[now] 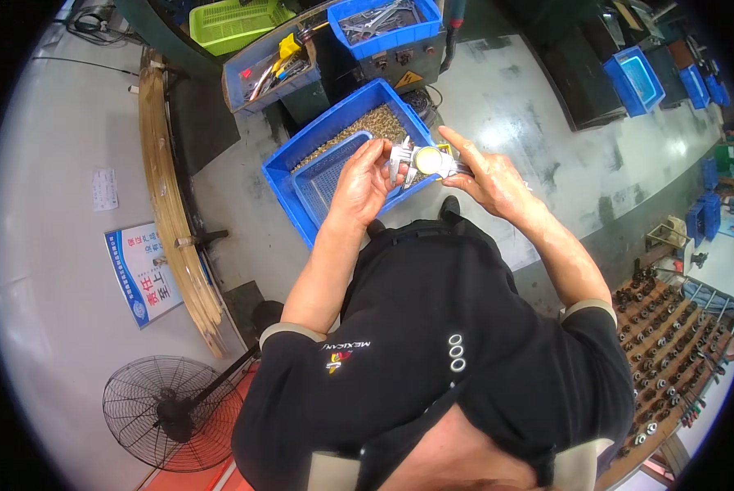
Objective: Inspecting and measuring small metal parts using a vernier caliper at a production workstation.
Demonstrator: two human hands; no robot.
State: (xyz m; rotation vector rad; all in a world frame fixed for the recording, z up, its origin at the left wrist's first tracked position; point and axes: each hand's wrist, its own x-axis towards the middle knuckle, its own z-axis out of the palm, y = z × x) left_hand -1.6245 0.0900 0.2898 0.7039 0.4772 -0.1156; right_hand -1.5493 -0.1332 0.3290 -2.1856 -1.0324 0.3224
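Observation:
A dial caliper (427, 160) with a round yellowish face is held out level in front of me, above a large blue bin. My right hand (491, 182) grips its beam end, with the index finger stretched along the upper side. At the jaw end is my left hand (359, 184), its fingertips pinched together by the jaws. Whatever sits in that pinch is too small to make out. Below, the blue bin (278, 176) holds many small brass-coloured pieces (381, 124) and a blue perforated basket (324, 182), partly behind my left hand.
Beyond the bin stand a tool box (237, 88), a blue tray of wrenches (429, 34) and a green basket (219, 31). A black fan (170, 409) is at lower left, near long wooden strips (164, 180). A rack of dark parts (669, 352) stands at right.

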